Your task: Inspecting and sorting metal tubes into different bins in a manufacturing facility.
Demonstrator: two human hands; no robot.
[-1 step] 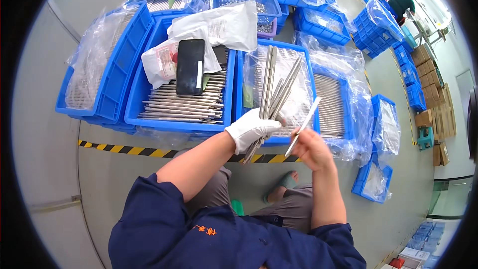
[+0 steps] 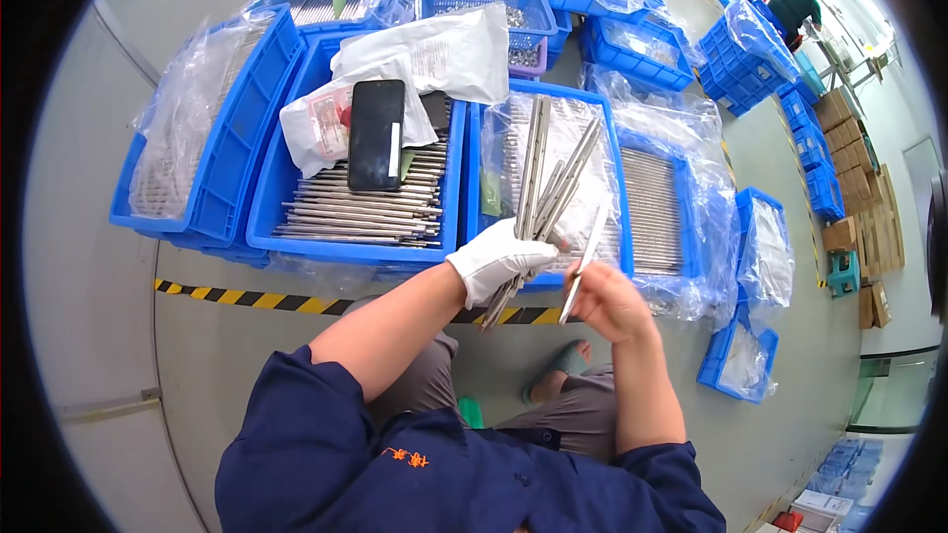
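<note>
My left hand (image 2: 502, 262), in a white glove, is closed round a bundle of thin metal rods (image 2: 539, 188). The rods fan out upward, and their lower ends stick out below the glove. My bare right hand (image 2: 610, 301) pinches a single metal rod (image 2: 590, 255), held tilted just right of the bundle, its surface bright with glare. Both hands are over the near edge of a blue bin (image 2: 476, 153) with clear plastic film and rods inside. To the left, another blue bin holds stacked metal rods (image 2: 360, 212).
A black phone (image 2: 376, 133) and white plastic packages (image 2: 434, 51) lie on the left bin's rods. More blue bins (image 2: 232, 128) stand around, some draped in clear plastic. Striped tape (image 2: 257, 298) crosses the floor. A person (image 2: 796, 8) is at the far right.
My right hand has shifted slightly left, and its rod has come closer to the bundle and stands steeper. My left hand keeps its grip, nearly still.
</note>
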